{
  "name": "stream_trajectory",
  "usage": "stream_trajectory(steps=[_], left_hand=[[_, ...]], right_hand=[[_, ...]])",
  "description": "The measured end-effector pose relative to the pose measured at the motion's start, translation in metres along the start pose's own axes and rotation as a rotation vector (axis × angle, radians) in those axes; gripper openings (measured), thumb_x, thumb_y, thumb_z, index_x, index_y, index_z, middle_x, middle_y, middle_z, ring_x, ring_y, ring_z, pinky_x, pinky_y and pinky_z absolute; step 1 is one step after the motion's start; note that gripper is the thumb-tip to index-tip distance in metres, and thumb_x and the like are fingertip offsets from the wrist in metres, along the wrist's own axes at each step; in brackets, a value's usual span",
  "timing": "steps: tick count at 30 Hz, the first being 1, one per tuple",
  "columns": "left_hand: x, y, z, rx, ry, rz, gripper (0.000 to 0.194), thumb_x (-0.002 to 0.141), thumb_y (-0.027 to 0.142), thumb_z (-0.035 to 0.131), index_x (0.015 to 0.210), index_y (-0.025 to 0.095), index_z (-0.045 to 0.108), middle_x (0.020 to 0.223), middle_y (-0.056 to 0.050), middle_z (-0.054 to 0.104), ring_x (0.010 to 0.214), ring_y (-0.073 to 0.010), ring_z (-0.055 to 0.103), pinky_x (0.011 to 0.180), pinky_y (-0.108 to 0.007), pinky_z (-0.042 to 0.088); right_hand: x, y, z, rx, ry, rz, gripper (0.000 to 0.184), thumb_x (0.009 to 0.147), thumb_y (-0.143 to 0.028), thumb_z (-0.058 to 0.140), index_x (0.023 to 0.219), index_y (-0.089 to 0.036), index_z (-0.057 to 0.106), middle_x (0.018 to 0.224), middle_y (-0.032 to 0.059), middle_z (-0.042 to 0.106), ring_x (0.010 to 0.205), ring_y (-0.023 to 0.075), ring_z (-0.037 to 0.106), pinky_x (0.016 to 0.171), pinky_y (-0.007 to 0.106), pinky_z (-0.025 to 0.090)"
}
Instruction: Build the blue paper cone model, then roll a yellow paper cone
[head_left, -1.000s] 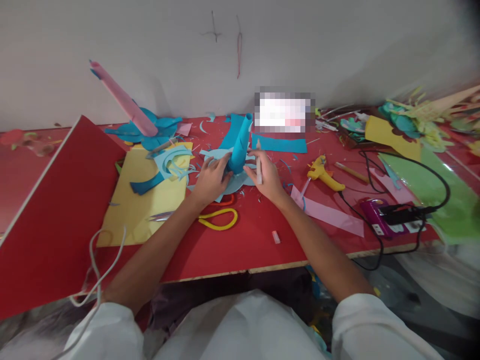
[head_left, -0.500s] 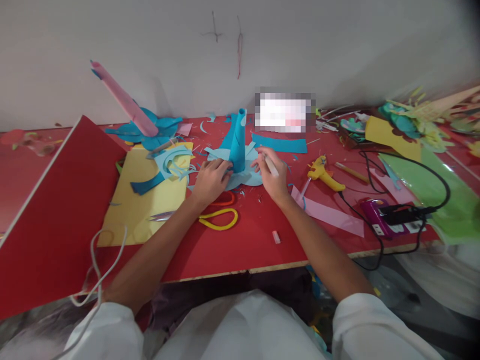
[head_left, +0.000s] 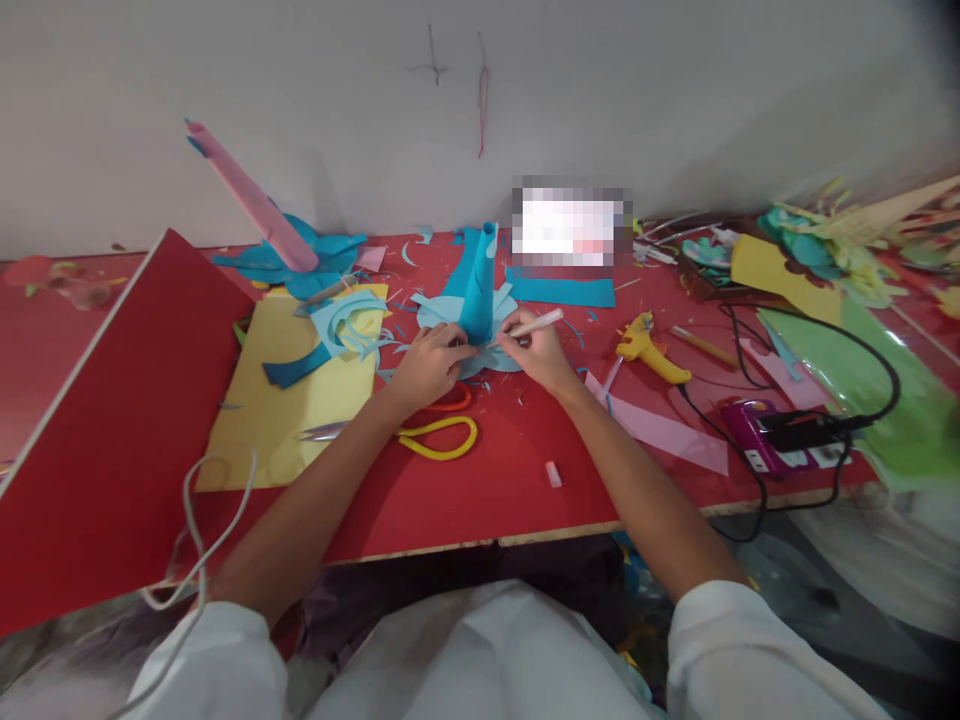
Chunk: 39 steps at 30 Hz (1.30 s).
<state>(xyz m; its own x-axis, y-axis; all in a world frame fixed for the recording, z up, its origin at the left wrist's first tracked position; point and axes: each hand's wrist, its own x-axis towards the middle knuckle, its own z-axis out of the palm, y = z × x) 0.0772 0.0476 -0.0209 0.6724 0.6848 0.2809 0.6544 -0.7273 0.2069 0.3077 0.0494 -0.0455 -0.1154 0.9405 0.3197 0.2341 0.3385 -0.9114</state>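
A rolled blue paper tube (head_left: 478,290) stands upright on a light-blue paper base cut in petal shapes (head_left: 506,357). My left hand (head_left: 429,365) is closed at the tube's lower left, its index finger reaching across the front of the foot. Between the thumb and fingers of my right hand (head_left: 536,350) is a slim pale pen (head_left: 541,322), slanting up to the right, with its lower end near the tube's foot. Scissors (head_left: 442,440) with yellow and red handles lie below my left hand, partly hidden by the forearm.
Right of my hands lie a yellow glue gun (head_left: 651,350), pink paper strips (head_left: 667,432) and a purple power strip (head_left: 765,435) with black cables. A red board (head_left: 127,430) leans at left beside yellow paper (head_left: 300,420). A pink tube (head_left: 251,195) stands behind.
My right hand moved off the tube, then back to its foot, turning the pen to point up and right. The tube leaned right earlier and now stands straighter. My left hand stayed beside it.
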Motion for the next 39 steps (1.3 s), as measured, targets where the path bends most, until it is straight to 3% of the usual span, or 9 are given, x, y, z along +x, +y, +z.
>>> stream_trajectory(steps=[9,18,24,33,39], left_hand=[[0.0,0.0,0.0,0.059,-0.02,0.026,0.044,0.091,0.007,0.05,0.115,0.028,0.08,0.112,-0.009,0.069,0.105,-0.0282,0.061,0.092,-0.045,0.045],[0.001,0.003,-0.002,0.021,0.032,-0.051,0.04,0.095,0.009,0.048,0.109,0.027,0.082,0.105,-0.009,0.073,0.105,-0.0285,0.06,0.093,-0.046,0.045],[0.002,0.002,-0.002,0.028,0.042,-0.072,0.039,0.094,0.009,0.048,0.105,0.025,0.082,0.102,-0.009,0.074,0.104,-0.0279,0.061,0.092,-0.045,0.045],[0.001,0.002,-0.002,0.019,0.029,-0.076,0.04,0.091,0.006,0.049,0.106,0.024,0.081,0.105,-0.01,0.075,0.105,-0.0287,0.06,0.092,-0.047,0.044],[0.001,0.002,-0.002,0.032,0.017,-0.074,0.039,0.09,0.006,0.05,0.105,0.024,0.081,0.104,-0.01,0.074,0.105,-0.0295,0.061,0.092,-0.047,0.044]], right_hand=[[0.001,-0.003,-0.002,-0.072,-0.008,-0.038,0.024,0.088,-0.044,0.068,0.08,-0.023,0.059,0.074,0.001,0.066,0.068,0.0174,0.062,0.062,0.031,0.048],[-0.001,-0.003,-0.001,-0.014,-0.124,-0.035,0.026,0.091,-0.047,0.066,0.088,-0.022,0.067,0.081,0.0037,0.072,0.07,0.0177,0.065,0.064,0.031,0.052],[-0.003,-0.007,-0.001,-0.101,-0.178,-0.055,0.023,0.092,-0.045,0.066,0.091,-0.022,0.068,0.084,0.0038,0.073,0.075,0.0186,0.067,0.065,0.03,0.05],[0.0,-0.004,-0.002,-0.116,-0.114,-0.087,0.013,0.089,-0.035,0.063,0.085,-0.022,0.062,0.079,0.0024,0.069,0.071,0.018,0.064,0.065,0.031,0.05],[-0.002,-0.005,-0.002,-0.114,-0.143,-0.06,0.014,0.088,-0.036,0.065,0.085,-0.023,0.064,0.079,0.0028,0.071,0.072,0.0186,0.065,0.062,0.03,0.049]])
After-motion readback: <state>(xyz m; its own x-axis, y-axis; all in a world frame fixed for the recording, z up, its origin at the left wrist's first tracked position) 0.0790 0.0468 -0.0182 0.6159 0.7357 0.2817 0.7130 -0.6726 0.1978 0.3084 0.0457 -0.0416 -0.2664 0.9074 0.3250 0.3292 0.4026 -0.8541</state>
